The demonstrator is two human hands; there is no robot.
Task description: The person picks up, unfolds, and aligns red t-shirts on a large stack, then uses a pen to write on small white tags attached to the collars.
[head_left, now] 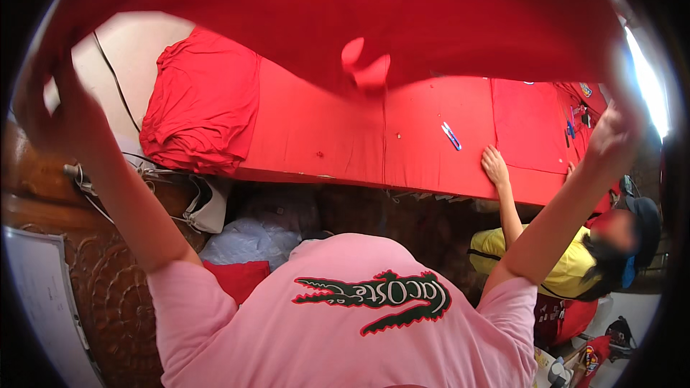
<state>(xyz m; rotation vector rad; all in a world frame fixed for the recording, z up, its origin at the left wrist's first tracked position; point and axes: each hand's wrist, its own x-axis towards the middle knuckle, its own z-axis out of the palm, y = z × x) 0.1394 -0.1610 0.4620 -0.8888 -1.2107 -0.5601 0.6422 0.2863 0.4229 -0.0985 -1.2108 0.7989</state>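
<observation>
A wide piece of red fabric (402,14) is stretched up in front of me, spanning most of the upper view. My left hand (54,104), raised at the far left and blurred, grips one side of it. At the far right my right hand (614,129) is lifted to the fabric's other side and closed on its edge. The lower edge sags in the middle, where lighter red patches show. Beneath it lies a table (323,151) covered in red cloth. A pair of blue-handled thread snips (451,136) rests on the table.
A pile of folded red fabric (201,104) sits at the table's left end. On the right, a person in yellow (568,262) has one hand (494,165) on the table, beside a flat red piece (528,126). White plastic bags (251,241) lie below the table's near edge.
</observation>
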